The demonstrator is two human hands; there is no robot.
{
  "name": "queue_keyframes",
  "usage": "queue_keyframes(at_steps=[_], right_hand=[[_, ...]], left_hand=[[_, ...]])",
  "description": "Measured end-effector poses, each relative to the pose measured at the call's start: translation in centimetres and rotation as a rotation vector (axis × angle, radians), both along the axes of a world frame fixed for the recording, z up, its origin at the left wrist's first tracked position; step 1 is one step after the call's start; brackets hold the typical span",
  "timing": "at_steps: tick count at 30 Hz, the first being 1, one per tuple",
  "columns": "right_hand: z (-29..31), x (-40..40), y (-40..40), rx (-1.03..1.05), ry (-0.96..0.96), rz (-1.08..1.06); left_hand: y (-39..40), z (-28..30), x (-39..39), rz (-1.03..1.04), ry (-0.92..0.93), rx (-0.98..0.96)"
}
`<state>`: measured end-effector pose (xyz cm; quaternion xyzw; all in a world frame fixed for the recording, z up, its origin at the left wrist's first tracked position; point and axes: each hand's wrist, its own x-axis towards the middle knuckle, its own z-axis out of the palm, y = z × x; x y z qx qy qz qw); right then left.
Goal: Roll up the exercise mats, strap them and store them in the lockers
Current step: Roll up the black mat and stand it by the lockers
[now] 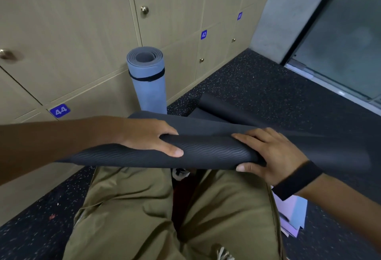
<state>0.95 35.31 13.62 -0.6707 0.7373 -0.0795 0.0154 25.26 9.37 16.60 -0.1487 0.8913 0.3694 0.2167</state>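
The black mat [206, 152] lay across the person's lap, partly rolled, its loose end trailing over the floor [257, 86] toward the glass door [346, 39]. It looked soft and bendable, probably light for its size, with a wavy ribbed face that should give the fingers purchase; left alone the roll would likely spring open. The best hold seemed to be around the roll itself, one hand toward each end, so the coil stayed even. The left hand [152, 138] gripped the roll, thumb along the near side and fingers curled over the top into the fold. The right hand [270, 152] gripped it too, fingers on top and thumb underneath.

The lockers [72, 32], pale wood with round knobs and blue number plates, filled the wall ahead, all doors closed. The floor was dark speckled rubber. A blue mat [149, 86] stood upright against the lockers, already rolled and bound with a black strap [146, 77]. Some pale sheets [292, 218] lay on the floor by the right leg.
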Motion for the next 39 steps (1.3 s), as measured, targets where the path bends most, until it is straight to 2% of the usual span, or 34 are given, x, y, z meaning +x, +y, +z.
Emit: queue_keyframes(at_steps=[3,8,12,16,18,23,25,30,31,33,35,37,39], right_hand=[[-0.5,-0.8,-0.6,0.035,-0.089,0.011],[0.6,-2.4,-2.4,0.176,-0.294,-0.005],[1.5,-3.6,-4.5,0.318,-0.421,-0.041],[1.9,-3.6,-5.2,0.373,-0.354,-0.05],[1.7,-3.5,-4.9,0.29,-0.267,-0.038],[0.5,-3.4,-3.6,-0.008,-0.001,0.002],[-0.2,-3.1,-3.4,-0.043,0.042,-0.031],[-0.7,-3.4,-4.9,-0.011,0.054,-0.066],[-0.5,-3.7,-5.3,0.018,0.052,-0.064],[-0.1,-4.3,-6.0,0.094,0.025,-0.067],[0.3,-4.8,-6.8,0.156,-0.025,-0.074],[0.6,-5.3,-7.6,0.201,-0.088,-0.081],[0.7,-5.6,-8.4,0.233,-0.132,-0.09]], left_hand=[[0.6,-0.4,-0.1,-0.032,0.032,-0.211],[3.7,-0.8,0.1,-0.069,0.496,-0.604],[5.5,-3.3,-0.8,-0.075,0.579,-0.799],[4.6,-4.8,-1.3,-0.066,0.647,-0.812],[3.8,-4.6,-1.6,-0.055,0.623,-0.747],[1.4,-2.7,-3.4,0.015,0.351,-0.393],[0.6,-1.9,-4.2,0.044,0.26,-0.28],[-0.2,-1.2,-5.7,0.08,0.169,-0.198],[-0.3,-1.2,-5.9,0.08,0.168,-0.235],[-0.2,-1.6,-6.1,0.045,0.235,-0.441],[0.4,-2.4,-6.1,0.038,0.425,-0.654],[1.2,-3.3,-5.7,0.037,0.555,-0.78],[1.4,-4.5,-5.6,0.014,0.56,-0.883]])
